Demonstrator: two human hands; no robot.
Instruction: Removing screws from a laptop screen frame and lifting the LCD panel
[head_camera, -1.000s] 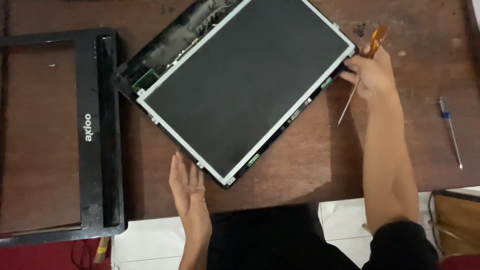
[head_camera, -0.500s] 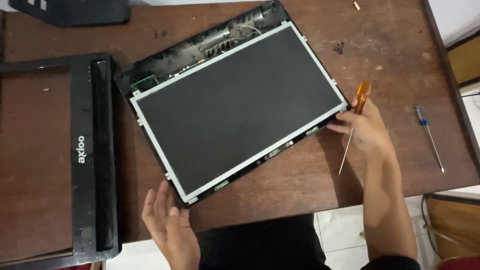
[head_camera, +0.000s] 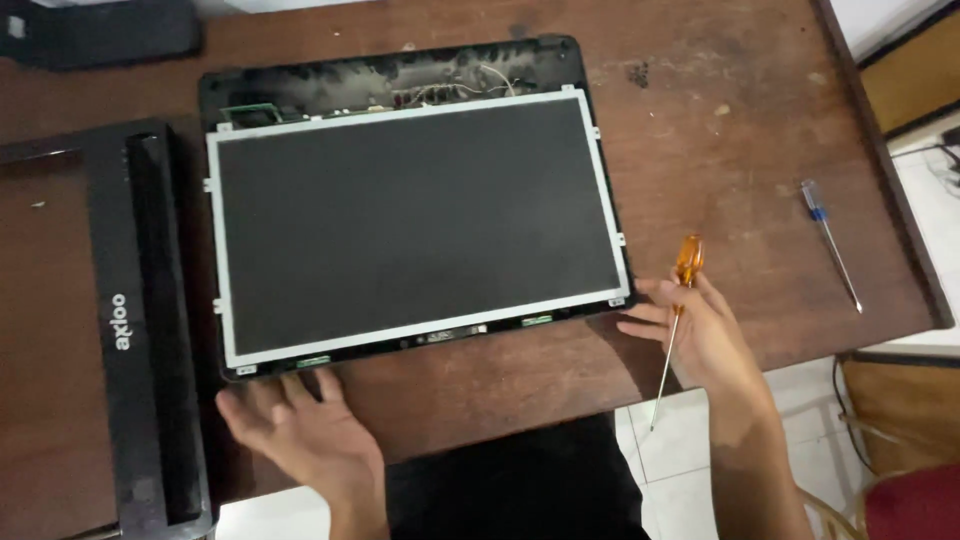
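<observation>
Two hands by panel, right perhaps gripping screwdriver

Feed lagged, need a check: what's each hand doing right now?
Left hand: open, flat on the table, holding nothing.
Right hand: closed on the orange-handled screwdriver.

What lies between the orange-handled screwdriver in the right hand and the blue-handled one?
Only bare brown table between the orange-handled screwdriver and the blue-handled screwdriver, head view.

Black bezel frame, blue-handled screwdriver
</observation>
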